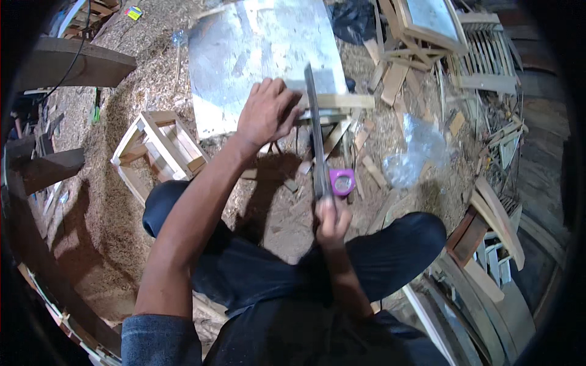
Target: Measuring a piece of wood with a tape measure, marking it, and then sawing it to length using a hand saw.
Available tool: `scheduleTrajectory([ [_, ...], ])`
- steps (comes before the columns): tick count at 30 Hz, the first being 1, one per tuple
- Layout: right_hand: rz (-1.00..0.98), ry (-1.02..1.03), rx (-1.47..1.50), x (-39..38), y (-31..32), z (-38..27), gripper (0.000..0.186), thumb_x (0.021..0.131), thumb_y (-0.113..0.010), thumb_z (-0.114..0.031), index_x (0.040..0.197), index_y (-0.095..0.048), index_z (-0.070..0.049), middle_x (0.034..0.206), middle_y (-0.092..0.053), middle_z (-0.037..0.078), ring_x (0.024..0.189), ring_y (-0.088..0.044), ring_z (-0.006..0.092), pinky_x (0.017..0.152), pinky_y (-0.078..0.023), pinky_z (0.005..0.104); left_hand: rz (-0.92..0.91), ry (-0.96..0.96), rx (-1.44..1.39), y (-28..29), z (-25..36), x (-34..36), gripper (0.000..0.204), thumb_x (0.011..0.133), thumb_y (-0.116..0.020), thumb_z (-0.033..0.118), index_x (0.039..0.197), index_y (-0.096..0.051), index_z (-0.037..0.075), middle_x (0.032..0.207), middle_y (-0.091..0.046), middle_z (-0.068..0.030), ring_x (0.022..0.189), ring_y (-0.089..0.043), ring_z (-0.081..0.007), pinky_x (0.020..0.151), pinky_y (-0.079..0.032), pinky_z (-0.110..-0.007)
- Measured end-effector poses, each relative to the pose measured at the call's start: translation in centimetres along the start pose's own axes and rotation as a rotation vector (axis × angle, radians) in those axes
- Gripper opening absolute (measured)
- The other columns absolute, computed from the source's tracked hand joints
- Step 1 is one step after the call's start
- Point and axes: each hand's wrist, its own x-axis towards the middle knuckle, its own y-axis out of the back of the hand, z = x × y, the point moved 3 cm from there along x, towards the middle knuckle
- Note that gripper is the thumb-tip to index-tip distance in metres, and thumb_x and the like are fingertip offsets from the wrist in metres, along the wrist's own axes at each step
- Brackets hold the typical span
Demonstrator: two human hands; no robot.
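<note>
My right hand [332, 219] is closed around the near end of a handsaw [317, 137], slightly smeared by motion. The saw's long dark blade points away from me and is seen nearly edge-on. It crosses a pale wooden strip [348, 101] near the low edge of a white, stained board [262, 49]. My left hand [265, 113] is closed over the strip's left part, fingers curled, just left of the blade. The strip's right end sticks out past the board. A purple tape measure [342, 182] lies on the ground right beside the saw.
A small wooden frame [162, 143] stands on the shavings at left. Clear plastic wrap [418, 149] and wood offcuts lie at right. A glazed wooden frame [430, 21] stands at the far right. Dark beams [76, 61] jut in from the left; curved planks [497, 222] lie at right.
</note>
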Motion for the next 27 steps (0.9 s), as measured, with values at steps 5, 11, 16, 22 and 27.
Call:
scheduleTrajectory([
  [5,0.027,-0.120,0.056,6.2,-2.5,-2.5,0.037,0.103,-0.047,-0.021,0.070,-0.053,-0.003,0.055,-0.045,-0.001,0.051,-0.044,0.0067,0.049,-0.032,0.0265,0.006,0.023,-0.038,-0.5,-0.1,0.4,0.026,0.088,-0.066,0.027,0.105,-0.065,0.008,0.094,-0.051,-0.0127,0.091,-0.050,-0.0299,0.081,-0.040,-0.040],
  [11,0.121,0.035,-0.237,0.1,-0.2,-2.8,0.043,0.101,-0.048,-0.027,0.066,-0.051,-0.002,0.055,-0.044,0.000,0.053,-0.045,0.0108,0.050,-0.033,0.0284,0.025,-0.009,-0.047,0.1,-0.3,0.4,0.026,0.087,-0.068,0.022,0.109,-0.066,0.008,0.091,-0.051,-0.0119,0.088,-0.049,-0.0300,0.079,-0.040,-0.040],
  [16,0.029,-0.103,-0.021,4.3,-1.9,-2.3,0.044,0.102,-0.048,-0.029,0.067,-0.050,-0.004,0.056,-0.044,-0.001,0.052,-0.040,0.0099,0.049,-0.030,0.0301,0.008,0.012,-0.051,-0.4,0.0,-0.1,0.023,0.087,-0.067,0.025,0.103,-0.065,0.008,0.091,-0.052,-0.0122,0.091,-0.051,-0.0305,0.080,-0.040,-0.041],
  [22,-0.040,-0.197,0.071,2.1,-0.2,-1.8,0.038,0.101,-0.049,-0.025,0.069,-0.052,-0.004,0.057,-0.041,-0.002,0.052,-0.041,0.0096,0.049,-0.030,0.0298,0.014,-0.011,-0.049,0.0,-0.2,0.0,0.026,0.088,-0.067,0.022,0.110,-0.065,0.007,0.092,-0.050,-0.0126,0.089,-0.049,-0.0294,0.080,-0.041,-0.040],
  [27,0.007,-0.187,0.023,3.2,-2.0,-1.2,0.037,0.101,-0.049,-0.022,0.070,-0.053,-0.004,0.056,-0.045,0.000,0.052,-0.045,0.0118,0.050,-0.034,0.0309,0.000,0.005,-0.035,-0.4,-0.2,-0.3,0.025,0.089,-0.067,0.022,0.109,-0.065,0.007,0.092,-0.049,-0.0124,0.089,-0.049,-0.0295,0.080,-0.041,-0.041],
])
